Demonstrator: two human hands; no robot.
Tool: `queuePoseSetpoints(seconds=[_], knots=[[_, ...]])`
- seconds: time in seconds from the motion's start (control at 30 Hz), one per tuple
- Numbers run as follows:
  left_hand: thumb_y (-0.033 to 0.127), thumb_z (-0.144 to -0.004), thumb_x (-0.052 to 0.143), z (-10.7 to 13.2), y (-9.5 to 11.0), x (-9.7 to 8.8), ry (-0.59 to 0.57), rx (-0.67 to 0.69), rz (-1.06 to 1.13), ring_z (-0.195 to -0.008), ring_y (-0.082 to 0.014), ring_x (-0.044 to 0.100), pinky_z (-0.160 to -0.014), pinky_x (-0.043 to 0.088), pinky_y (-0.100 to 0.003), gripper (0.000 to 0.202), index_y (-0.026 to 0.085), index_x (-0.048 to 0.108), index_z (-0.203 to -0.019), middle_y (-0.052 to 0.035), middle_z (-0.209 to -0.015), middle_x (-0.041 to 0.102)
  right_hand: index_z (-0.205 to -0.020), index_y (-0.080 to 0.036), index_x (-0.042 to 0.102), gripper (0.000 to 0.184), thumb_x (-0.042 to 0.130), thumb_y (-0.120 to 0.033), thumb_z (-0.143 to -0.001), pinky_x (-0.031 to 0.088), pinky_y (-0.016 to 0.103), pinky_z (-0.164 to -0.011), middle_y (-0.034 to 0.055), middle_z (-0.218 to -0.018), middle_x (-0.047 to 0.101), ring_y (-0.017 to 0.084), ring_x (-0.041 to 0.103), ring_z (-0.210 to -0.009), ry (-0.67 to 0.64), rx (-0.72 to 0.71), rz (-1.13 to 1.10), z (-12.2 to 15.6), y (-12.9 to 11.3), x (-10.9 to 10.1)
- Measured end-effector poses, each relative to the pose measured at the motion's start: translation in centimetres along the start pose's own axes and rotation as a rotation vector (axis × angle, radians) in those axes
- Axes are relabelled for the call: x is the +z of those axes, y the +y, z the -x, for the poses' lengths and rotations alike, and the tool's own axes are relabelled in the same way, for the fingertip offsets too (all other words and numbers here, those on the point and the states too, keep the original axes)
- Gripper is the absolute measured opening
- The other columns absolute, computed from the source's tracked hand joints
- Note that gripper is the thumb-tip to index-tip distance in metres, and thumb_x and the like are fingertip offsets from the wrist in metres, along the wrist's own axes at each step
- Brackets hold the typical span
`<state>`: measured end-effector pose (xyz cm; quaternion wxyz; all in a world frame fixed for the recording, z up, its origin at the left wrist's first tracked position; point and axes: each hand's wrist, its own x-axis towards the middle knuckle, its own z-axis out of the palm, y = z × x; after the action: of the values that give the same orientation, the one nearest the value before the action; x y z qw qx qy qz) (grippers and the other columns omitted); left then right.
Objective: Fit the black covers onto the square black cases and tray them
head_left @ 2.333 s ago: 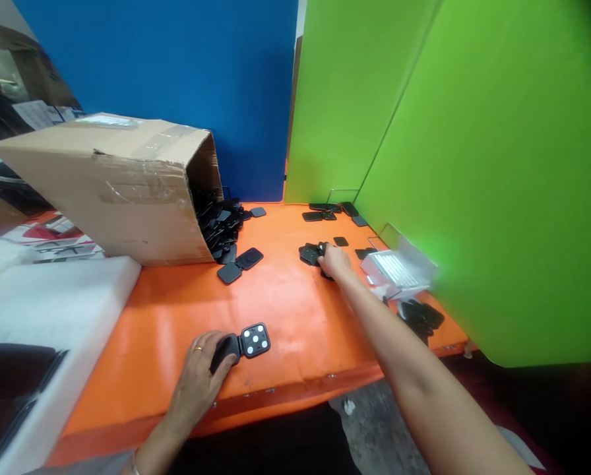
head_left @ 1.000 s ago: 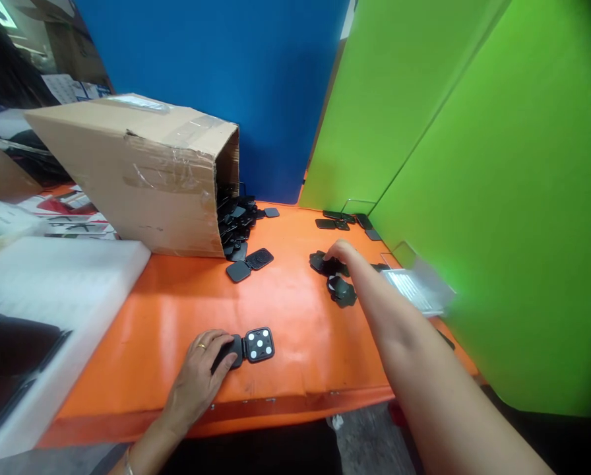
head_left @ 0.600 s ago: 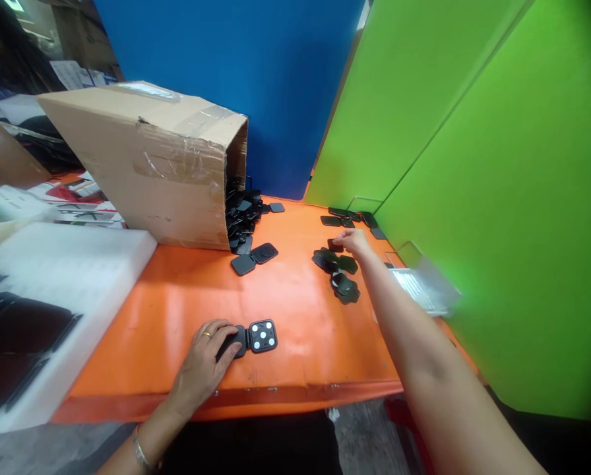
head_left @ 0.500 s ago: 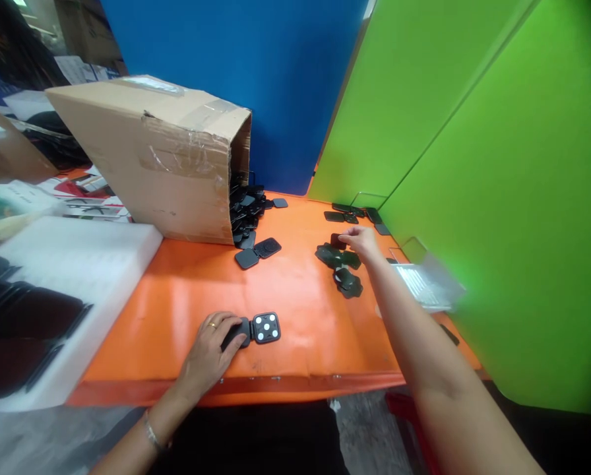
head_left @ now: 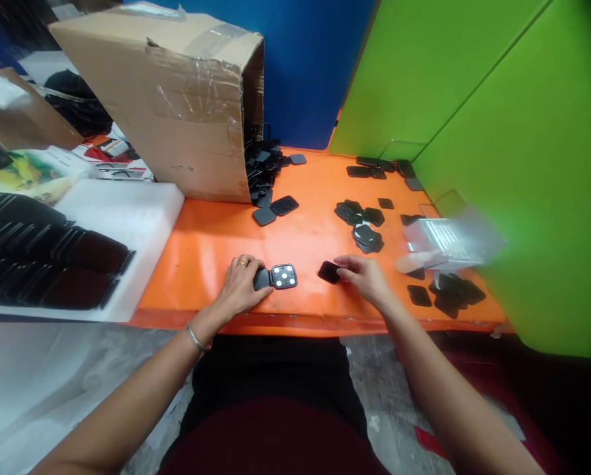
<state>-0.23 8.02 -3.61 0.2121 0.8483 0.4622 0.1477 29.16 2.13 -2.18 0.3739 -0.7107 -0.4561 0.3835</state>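
A small black pad (head_left: 329, 271) is pinched in the right hand (head_left: 367, 278) fingers at 3 o'clock of the open hinged case (head_left: 277, 277), pinned on the orange bench (head_left: 305, 231) by the closed left hand (head_left: 239, 288), so fitting it in looks next.

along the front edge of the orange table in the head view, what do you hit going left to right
white foam tray → left hand → hinged black case → small black pad → right hand → pile of black pads
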Motion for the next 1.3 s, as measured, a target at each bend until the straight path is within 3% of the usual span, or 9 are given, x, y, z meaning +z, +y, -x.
queuePoseSetpoints(seconds=[0.07, 0.2, 0.3, 0.47, 0.7, 0.9, 1.03, 1.17, 1.3], knots=[[0.04, -0.069, 0.073, -0.5, 0.5, -0.6, -0.048, -0.05, 0.008, -0.101, -0.028, 0.047, -0.087, 0.042, -0.039, 0.042, 0.017, 0.055, -0.1, -0.0085, -0.105, 0.052, -0.091, -0.016, 0.071, 0.02, 0.059, -0.015, -0.074, 0.053, 0.035, -0.076, 0.0064, -0.084, 0.073, 0.022, 0.067, -0.079, 0.052, -0.099, 0.184, 0.8, 0.2, 0.4], [0.037, -0.065, 0.076, -1.1, 1.2, -1.5, -0.179, -0.176, 0.095, -0.084, -0.0241, 0.055, -0.07, 0.041, -0.031, 0.048, 0.019, 0.052, -0.103, -0.005, -0.093, 0.059, -0.124, -0.016, 0.062, 0.049, 0.053, -0.012, -0.076, 0.051, 0.036, -0.078, 0.0071, -0.086, 0.072, 0.022, 0.066, -0.077, 0.111, -0.188, 0.455, 1.7, 0.4, 0.6], [0.032, -0.065, 0.074, -0.9, 1.2, -1.5, -0.232, -0.209, 0.299, -0.081, -0.0224, 0.059, -0.067, 0.04, -0.028, 0.042, 0.02, 0.058, -0.102, -0.0031, -0.091, 0.064, -0.132, -0.019, 0.056, 0.057, 0.051, -0.011, -0.076, 0.05, 0.036, -0.076, 0.0096, -0.097, 0.072, 0.025, 0.067, -0.082, 0.084, -0.236, 0.616, 2.1, 0.7, 0.3], [0.037, -0.071, 0.067, 0.1, 1.0, -1.2, -0.277, -0.364, 0.843, -0.074, -0.0181, 0.06, -0.064, 0.042, -0.025, 0.036, 0.014, 0.063, -0.099, -0.0029, -0.084, 0.065, -0.115, -0.02, 0.066, 0.037, 0.051, -0.021, -0.081, 0.048, 0.036, -0.069, 0.0115, -0.095, 0.073, 0.03, 0.068, -0.081, 0.071, -0.219, 0.732, 2.7, 1.0, -0.4], [0.039, -0.069, 0.075, 2.0, 2.1, -2.0, -0.29, -0.539, 1.208, -0.078, -0.0152, 0.062, -0.07, 0.046, -0.024, 0.046, 0.014, 0.063, -0.106, -0.0063, -0.096, 0.07, -0.087, -0.02, 0.064, 0.025, 0.046, -0.037, -0.085, 0.046, 0.032, -0.065, 0.0063, -0.074, 0.07, 0.023, 0.065, -0.068, 0.201, -0.196, 0.36, 3.1, 1.5, 0.3], [0.037, -0.07, 0.078, 2.7, 2.7, -1.7, -0.307, -0.561, 1.287, -0.082, -0.0154, 0.064, -0.074, 0.047, -0.024, 0.047, 0.013, 0.062, -0.107, -0.0082, -0.098, 0.071, -0.079, -0.018, 0.066, 0.021, 0.049, -0.031, -0.082, 0.046, 0.034, -0.07, 0.0111, -0.082, 0.069, 0.025, 0.063, -0.076, 0.234, -0.294, 0.555, 3.4, 1.5, 0.5], [0.036, -0.069, 0.079, 3.0, 3.4, -1.8, -0.314, -0.552, 1.337, -0.086, -0.0175, 0.065, -0.078, 0.048, -0.026, 0.049, 0.013, 0.061, -0.108, -0.0098, -0.101, 0.071, -0.084, -0.018, 0.067, 0.019, 0.05, -0.026, -0.081, 0.045, 0.033, -0.069, 0.0107, -0.088, 0.07, 0.024, 0.064, -0.078, 0.189, -0.251, 0.622, 3.7, 0.8, 0.2], [0.04, -0.07, 0.078, 3.1, 3.8, -2.0, -0.337, -0.536, 1.362, -0.089, -0.0195, 0.066, -0.08, 0.048, -0.029, 0.051, 0.012, 0.061, -0.109, -0.0117, -0.103, 0.07, -0.076, -0.02, 0.065, 0.019, 0.051, -0.03, -0.083, 0.039, 0.03, -0.059, 0.0083, -0.076, 0.068, 0.022, 0.06, -0.068, 0.153, -0.199, 0.7, 3.8, 0.3, 0.1], [0.044, -0.074, 0.075, 3.2, 4.4, -2.1, -0.358, -0.501, 1.321, -0.086, -0.0204, 0.067, -0.078, 0.049, -0.029, 0.047, 0.011, 0.064, -0.107, -0.0123, -0.1, 0.07, -0.069, -0.02, 0.061, 0.023, 0.054, -0.038, -0.082, 0.042, 0.031, -0.061, 0.0071, -0.073, 0.066, 0.021, 0.059, -0.067, 0.154, -0.202, 0.443, 4.2, -0.7, 0.7]])
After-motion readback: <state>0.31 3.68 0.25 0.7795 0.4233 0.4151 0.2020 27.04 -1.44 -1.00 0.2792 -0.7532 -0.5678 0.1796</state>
